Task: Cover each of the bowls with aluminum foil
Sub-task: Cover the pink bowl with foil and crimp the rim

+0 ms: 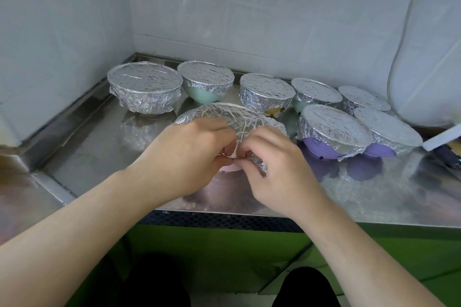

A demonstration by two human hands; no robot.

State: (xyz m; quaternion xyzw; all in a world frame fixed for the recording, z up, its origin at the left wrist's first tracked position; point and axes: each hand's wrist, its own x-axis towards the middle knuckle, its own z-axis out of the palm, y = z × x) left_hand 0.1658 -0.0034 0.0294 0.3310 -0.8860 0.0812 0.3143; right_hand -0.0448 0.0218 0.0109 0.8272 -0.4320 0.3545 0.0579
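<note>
Left hand [192, 154] and right hand [269, 164] pinch foil [224, 117] at the near rim of a pinkish, mostly hidden bowl [230, 168], probably crimping it tight.

Pink bowl [230, 168] under crinkled foil [224, 114], seven foil-covered bowls [334, 127] behind.

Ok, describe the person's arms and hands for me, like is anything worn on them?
Both forearms are bare up to the frame edge: no sleeves show. The left hand and right hand have no gloves, and no rings, watch or bracelets are visible. The fingers look bare too.
</note>
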